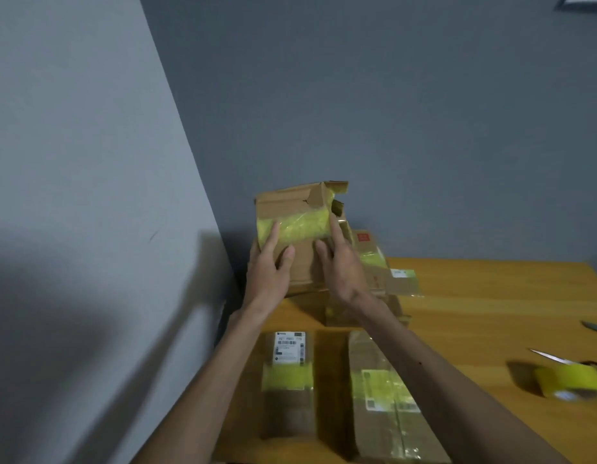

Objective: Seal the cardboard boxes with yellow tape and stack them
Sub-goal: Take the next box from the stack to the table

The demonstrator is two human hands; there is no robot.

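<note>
The torn cardboard box (pixel 290 205) (banded with yellow tape (pixel 302 226)) is positioned on the box stack (pixel 377 276) at the far-left corner of the wooden table (pixel 491 313). The left hand (pixel 268 266) and right hand (pixel 340 266) are pressed against it, fingers straight. A labelled box (pixel 288 380) and a longer box (pixel 384 410) are placed nearer; the tape roll (pixel 571 380) and scissors (pixel 553 357) are located right.

box (pixel 299 204): matt cardboard | tape roll (pixel 569 380): glossy plastic | table (pixel 491 296): smooth wood
</note>
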